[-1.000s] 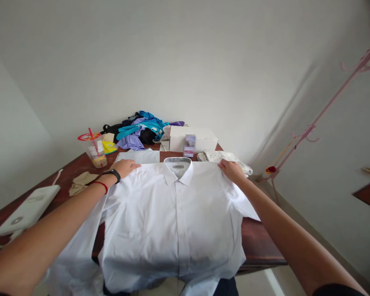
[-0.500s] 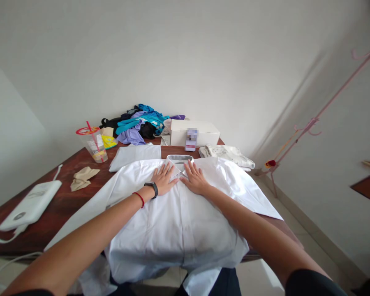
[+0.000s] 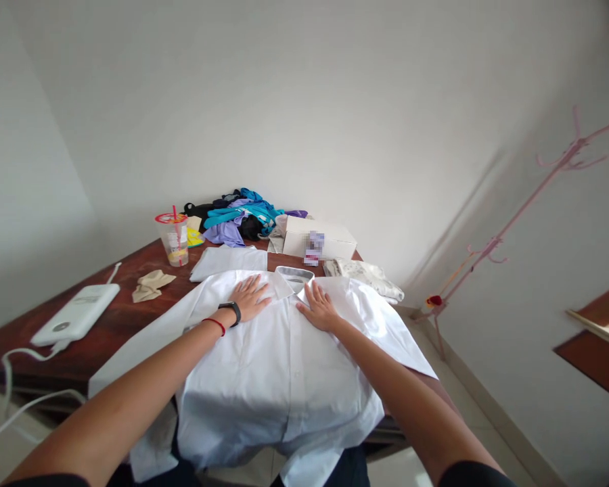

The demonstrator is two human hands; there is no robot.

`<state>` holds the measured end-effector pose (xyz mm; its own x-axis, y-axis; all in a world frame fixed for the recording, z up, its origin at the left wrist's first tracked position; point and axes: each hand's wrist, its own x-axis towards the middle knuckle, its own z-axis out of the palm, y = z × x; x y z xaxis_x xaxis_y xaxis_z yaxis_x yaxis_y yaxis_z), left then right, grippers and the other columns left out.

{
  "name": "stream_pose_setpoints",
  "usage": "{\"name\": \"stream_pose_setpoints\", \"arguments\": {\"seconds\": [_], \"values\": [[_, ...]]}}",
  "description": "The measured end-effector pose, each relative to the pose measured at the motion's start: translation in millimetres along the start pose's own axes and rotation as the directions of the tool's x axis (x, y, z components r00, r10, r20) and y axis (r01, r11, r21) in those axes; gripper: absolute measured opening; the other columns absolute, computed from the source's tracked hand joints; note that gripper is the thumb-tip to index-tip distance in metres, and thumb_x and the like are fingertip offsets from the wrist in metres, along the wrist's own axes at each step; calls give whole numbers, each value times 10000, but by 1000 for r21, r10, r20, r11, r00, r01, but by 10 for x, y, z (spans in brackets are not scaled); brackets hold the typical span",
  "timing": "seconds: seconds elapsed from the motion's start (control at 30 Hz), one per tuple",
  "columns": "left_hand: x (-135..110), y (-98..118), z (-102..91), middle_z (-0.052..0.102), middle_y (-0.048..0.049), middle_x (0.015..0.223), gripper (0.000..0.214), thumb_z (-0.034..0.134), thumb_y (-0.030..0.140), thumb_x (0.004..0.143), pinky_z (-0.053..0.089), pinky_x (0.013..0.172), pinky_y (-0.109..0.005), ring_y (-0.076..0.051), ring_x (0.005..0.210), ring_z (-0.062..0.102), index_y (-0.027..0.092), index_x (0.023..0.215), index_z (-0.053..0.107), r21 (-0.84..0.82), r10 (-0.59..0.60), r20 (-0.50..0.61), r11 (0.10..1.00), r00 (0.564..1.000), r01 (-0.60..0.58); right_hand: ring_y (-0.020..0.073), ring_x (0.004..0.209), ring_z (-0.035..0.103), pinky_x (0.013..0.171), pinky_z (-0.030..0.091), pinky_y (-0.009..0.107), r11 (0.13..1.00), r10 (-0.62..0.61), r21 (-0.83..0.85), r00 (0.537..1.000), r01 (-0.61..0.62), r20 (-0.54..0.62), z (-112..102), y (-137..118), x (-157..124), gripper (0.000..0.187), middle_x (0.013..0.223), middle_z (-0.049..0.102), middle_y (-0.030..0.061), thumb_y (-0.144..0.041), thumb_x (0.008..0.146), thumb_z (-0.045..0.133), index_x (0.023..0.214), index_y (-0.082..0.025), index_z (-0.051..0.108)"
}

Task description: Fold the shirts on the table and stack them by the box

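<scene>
A white collared shirt [image 3: 284, 379] lies spread face up across the dark wooden table [image 3: 106, 325], its hem hanging over the near edge. My left hand [image 3: 251, 299] rests flat on the shirt's chest just left of the collar [image 3: 294, 276], fingers stretched out. My right hand [image 3: 319, 308] lies flat on the chest just right of the collar, fingers spread. A black watch and a red band sit on my left wrist. Neither hand holds anything.
Behind the shirt lie a folded white cloth [image 3: 228, 260], a white box [image 3: 321, 238], a patterned folded cloth [image 3: 365, 276] and a heap of coloured clothes [image 3: 238, 216]. A plastic cup with a straw [image 3: 175, 238], a beige rag [image 3: 151, 285] and a white corded device [image 3: 76, 314] sit left. A pink coat stand [image 3: 512, 223] leans right.
Both hands moved from the shirt's shoulders inward to beside the collar, then the left slid slightly outward. The sleeves now lie spread. The camera view shifted.
</scene>
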<state>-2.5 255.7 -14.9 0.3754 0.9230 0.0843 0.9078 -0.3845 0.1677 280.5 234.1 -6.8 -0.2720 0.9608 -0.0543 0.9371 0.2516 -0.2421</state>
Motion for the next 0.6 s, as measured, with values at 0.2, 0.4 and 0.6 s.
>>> {"name": "stream_pose_setpoints", "arguments": {"seconds": [0.2, 0.4, 0.6], "values": [[-334, -307, -142, 142, -44, 1687, 669, 287, 666, 981, 42, 1156, -719, -362, 1552, 83, 366, 1578, 331, -2, -25, 43, 1000, 999, 25, 305, 1564, -36, 1231, 71, 483, 1000, 10, -28, 999, -9, 35, -15, 140, -161, 863, 1704, -46, 95, -742, 972, 152, 1638, -211, 15], [-502, -372, -228, 124, -50, 1691, 635, 283, 599, 1004, 55, 1169, -694, -341, 1557, 68, 345, 1585, 318, -18, -42, 47, 999, 998, 43, 261, 1569, 13, 1242, 70, 426, 998, 5, -70, 999, -2, 47, -49, 301, -312, 788, 1708, 40, 71, -693, 1001, 145, 1632, -221, 149], [-502, -338, -230, 96, -46, 1696, 628, 318, 606, 997, 65, 1170, -690, -355, 1554, 68, 357, 1573, 344, -19, -75, 43, 997, 996, 75, 255, 1568, 59, 1245, 90, 413, 997, 16, -82, 1000, -14, 23, -17, 339, -308, 730, 1708, 74, 53, -658, 1019, 176, 1626, -253, 189]]}}
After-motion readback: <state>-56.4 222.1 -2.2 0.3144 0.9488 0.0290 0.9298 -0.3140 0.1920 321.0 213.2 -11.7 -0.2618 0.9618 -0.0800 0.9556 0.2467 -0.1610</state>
